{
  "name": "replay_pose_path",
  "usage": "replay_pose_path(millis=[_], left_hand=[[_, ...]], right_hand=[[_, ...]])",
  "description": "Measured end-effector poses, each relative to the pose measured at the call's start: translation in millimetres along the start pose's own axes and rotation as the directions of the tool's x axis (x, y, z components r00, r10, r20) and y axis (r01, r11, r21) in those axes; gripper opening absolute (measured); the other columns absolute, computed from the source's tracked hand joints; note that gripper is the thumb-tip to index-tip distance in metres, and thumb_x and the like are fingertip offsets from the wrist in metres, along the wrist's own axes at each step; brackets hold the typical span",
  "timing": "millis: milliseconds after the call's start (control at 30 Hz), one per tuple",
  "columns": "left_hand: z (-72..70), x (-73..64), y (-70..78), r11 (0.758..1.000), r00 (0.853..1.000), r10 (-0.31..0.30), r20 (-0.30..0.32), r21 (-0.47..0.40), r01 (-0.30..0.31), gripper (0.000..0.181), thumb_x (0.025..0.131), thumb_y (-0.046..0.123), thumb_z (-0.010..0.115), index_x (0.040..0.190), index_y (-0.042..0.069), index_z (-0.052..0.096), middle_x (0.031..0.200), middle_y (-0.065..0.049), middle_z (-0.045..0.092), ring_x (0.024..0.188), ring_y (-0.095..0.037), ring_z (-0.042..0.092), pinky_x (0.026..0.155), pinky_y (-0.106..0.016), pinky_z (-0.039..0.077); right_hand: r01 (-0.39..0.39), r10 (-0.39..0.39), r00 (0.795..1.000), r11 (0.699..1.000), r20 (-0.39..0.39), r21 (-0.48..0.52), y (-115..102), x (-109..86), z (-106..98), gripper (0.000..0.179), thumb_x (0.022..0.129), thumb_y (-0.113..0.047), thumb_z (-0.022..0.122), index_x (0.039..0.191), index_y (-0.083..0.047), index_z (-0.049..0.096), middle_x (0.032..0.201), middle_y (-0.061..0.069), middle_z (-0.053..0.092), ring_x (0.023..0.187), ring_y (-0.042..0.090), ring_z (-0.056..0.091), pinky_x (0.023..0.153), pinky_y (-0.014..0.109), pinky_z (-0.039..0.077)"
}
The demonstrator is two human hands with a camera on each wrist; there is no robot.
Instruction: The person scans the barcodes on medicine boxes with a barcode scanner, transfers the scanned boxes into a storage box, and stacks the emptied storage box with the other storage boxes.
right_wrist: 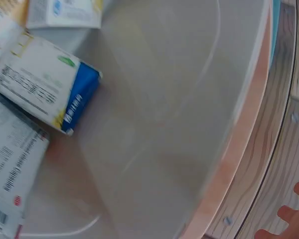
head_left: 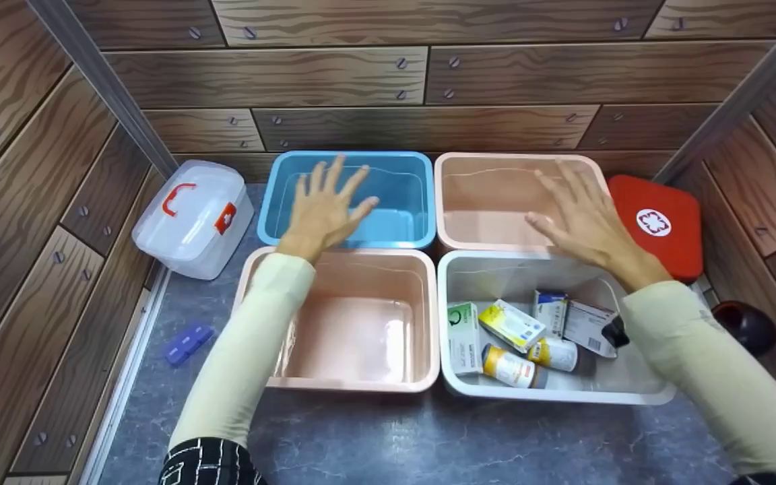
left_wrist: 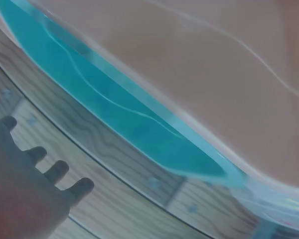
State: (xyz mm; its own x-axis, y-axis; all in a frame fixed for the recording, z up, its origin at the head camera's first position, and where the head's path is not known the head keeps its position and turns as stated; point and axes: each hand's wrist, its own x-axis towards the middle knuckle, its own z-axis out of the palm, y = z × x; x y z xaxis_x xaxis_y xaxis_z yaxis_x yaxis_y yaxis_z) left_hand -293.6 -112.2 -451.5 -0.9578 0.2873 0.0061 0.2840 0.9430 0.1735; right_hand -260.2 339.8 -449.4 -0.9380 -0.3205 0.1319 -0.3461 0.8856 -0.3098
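My left hand [head_left: 324, 212] is held with fingers spread above the blue bin [head_left: 270, 202], holding nothing. Fingers likewise spread and holding nothing, my right hand [head_left: 583, 219] hovers over the back pink bin [head_left: 486, 225] and the far edge of the white bin [head_left: 556, 392]. Inside the white bin lie several medicine boxes, among them a yellow-and-white box [head_left: 511, 325] and a green-and-white box [head_left: 463, 340], plus two pill bottles [head_left: 509, 366] with yellow labels. In the right wrist view a blue-and-white box [right_wrist: 47, 79] shows close up. The front pink bin [head_left: 337, 385] sits below my left forearm.
A clear lidded first-aid box [head_left: 192, 209] stands at the left, with a purple pill organizer [head_left: 188, 343] in front of it. On the right are a red first-aid case [head_left: 664, 249] and a dark round object [head_left: 745, 328]. Wood-patterned walls [head_left: 334, 77] enclose the table.
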Motion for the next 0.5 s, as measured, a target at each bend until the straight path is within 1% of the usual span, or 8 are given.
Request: replay_pose_path(millis=[167, 300, 400, 500], left_hand=[[3.3, -5.1, 29.3, 0.997, 0.997, 0.070, 0.029, 0.028, -0.070, 0.074, 0.109, 0.075, 0.024, 0.175, 0.042, 0.017, 0.186, -0.006, 0.002, 0.169, -0.043, 0.013, 0.135, -0.066, 0.015], [8.4, -11.5, 49.6, 0.991, 0.991, 0.120, 0.054, 0.058, -0.123, 0.073, 0.109, 0.075, 0.024, 0.175, 0.042, 0.018, 0.186, -0.005, 0.004, 0.168, -0.041, 0.019, 0.134, -0.065, 0.021], [14.8, -16.1, 62.8, 0.982, 0.985, 0.159, 0.067, 0.089, -0.165, 0.073, 0.110, 0.075, 0.024, 0.174, 0.042, 0.020, 0.186, -0.005, 0.007, 0.166, -0.040, 0.024, 0.134, -0.063, 0.024], [22.4, -21.4, 74.3, 0.972, 0.978, 0.195, 0.073, 0.120, -0.203, 0.072, 0.110, 0.075, 0.025, 0.174, 0.041, 0.022, 0.185, -0.006, 0.011, 0.164, -0.040, 0.030, 0.132, -0.062, 0.029]], right_hand=[[0.070, -0.071, 0.997, 0.997, 0.030, 0.042, -15.1, -8.9, 11.2, 0.080, 0.107, -0.054, 0.058, 0.174, -0.022, 0.028, 0.185, 0.012, 0.009, 0.167, 0.051, 0.012, 0.127, 0.082, 0.009], [0.104, -0.107, 0.993, 0.993, 0.050, 0.057, -26.8, -17.1, 19.0, 0.079, 0.107, -0.054, 0.061, 0.173, -0.024, 0.032, 0.184, 0.011, 0.013, 0.167, 0.050, 0.013, 0.128, 0.082, 0.009], [0.132, -0.135, 0.989, 0.990, 0.059, 0.057, -33.8, -23.5, 24.4, 0.077, 0.105, -0.055, 0.063, 0.171, -0.026, 0.036, 0.182, 0.012, 0.021, 0.166, 0.050, 0.017, 0.123, 0.086, 0.015], [0.195, -0.197, 0.979, 0.980, 0.046, 0.049, -39.2, -28.4, 30.0, 0.077, 0.103, -0.051, 0.069, 0.169, -0.023, 0.041, 0.177, 0.015, 0.032, 0.163, 0.049, 0.026, 0.122, 0.085, 0.020]])
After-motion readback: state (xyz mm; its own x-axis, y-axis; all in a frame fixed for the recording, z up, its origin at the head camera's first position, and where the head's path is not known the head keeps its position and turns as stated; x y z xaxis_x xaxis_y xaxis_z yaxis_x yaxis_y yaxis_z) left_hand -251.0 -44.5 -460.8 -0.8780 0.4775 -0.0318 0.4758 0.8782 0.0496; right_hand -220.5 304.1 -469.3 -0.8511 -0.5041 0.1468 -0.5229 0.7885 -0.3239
